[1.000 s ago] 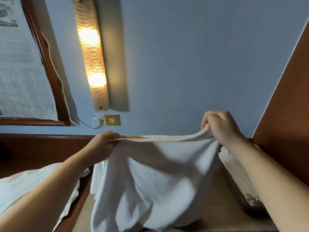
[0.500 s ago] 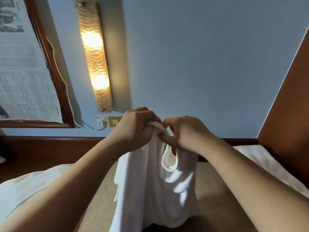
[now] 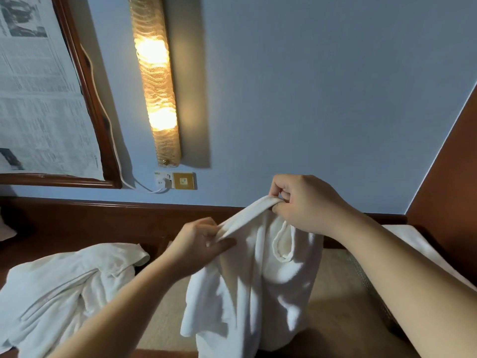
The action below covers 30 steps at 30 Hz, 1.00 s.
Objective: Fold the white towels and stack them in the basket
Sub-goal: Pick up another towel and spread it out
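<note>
Hands first: your right hand (image 3: 307, 204) pinches the towel (image 3: 253, 280) at its top corner, and your left hand (image 3: 198, 244), at eight o'clock from it, pinches the same upper edge. One towel hangs between them, soft and limp; I'd judge it light, best held by edge and corners. One loose towel heap (image 3: 64, 288) lies at nine o'clock; the basket (image 3: 366, 277) sits at three o'clock.

Blue wall (image 3: 309, 99), lit wall lamp (image 3: 154, 81), wood-framed mirror (image 3: 85, 99).

The room is dim; a warm wall lamp (image 3: 157, 83) glares, throws a shadow rightward, and edges bend.
</note>
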### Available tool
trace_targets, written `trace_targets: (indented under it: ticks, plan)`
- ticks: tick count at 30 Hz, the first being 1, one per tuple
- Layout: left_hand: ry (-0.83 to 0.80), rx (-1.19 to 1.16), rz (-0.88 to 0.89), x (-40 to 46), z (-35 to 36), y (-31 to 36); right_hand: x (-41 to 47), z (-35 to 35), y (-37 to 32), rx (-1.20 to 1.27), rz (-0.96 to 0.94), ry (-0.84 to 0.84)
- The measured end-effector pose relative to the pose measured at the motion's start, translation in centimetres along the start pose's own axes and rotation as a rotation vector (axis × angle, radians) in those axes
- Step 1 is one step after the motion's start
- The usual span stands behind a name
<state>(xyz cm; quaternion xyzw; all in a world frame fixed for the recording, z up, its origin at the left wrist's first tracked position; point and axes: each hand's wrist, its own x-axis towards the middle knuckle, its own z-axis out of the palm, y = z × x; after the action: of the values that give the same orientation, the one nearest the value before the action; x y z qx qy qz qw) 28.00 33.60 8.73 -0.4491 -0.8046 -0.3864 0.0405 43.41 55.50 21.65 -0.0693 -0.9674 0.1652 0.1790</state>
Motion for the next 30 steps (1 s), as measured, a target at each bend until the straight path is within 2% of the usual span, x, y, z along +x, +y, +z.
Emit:
trace_targets:
  ticks: [3,6,9,13,17,20,27,30]
  plan:
    - [-0.070,-0.034,-0.118,-1.6,1.3,-1.9,0.1,-0.1,1.2,-0.041,0.029,-0.011]
    - [-0.119,0.025,-0.030,-1.8,0.7,-1.7,0.1,0.2,2.3,-0.130,0.065,-0.093]
    - [-0.050,0.144,0.054,-1.1,-0.6,-1.2,-0.2,0.3,3.5,-0.170,0.096,-0.135]
    - [0.082,0.230,0.166,-0.5,-1.9,-1.4,-1.1,1.1,4.3,-0.176,0.041,-0.162]
    - [0.130,0.228,0.292,-0.2,-3.2,-1.9,-2.3,2.3,5.3,0.032,0.054,-0.175]
    - [0.118,0.204,0.325,-0.2,-3.8,-2.3,-3.0,2.8,5.6,0.161,0.074,-0.203]
    - [0.133,0.229,0.351,-0.1,-3.5,-3.7,-2.8,3.9,7.4,0.119,0.065,-0.299]
    - [0.157,0.266,0.336,-0.4,-2.5,-4.0,-2.6,4.6,8.3,0.013,0.078,-0.364]
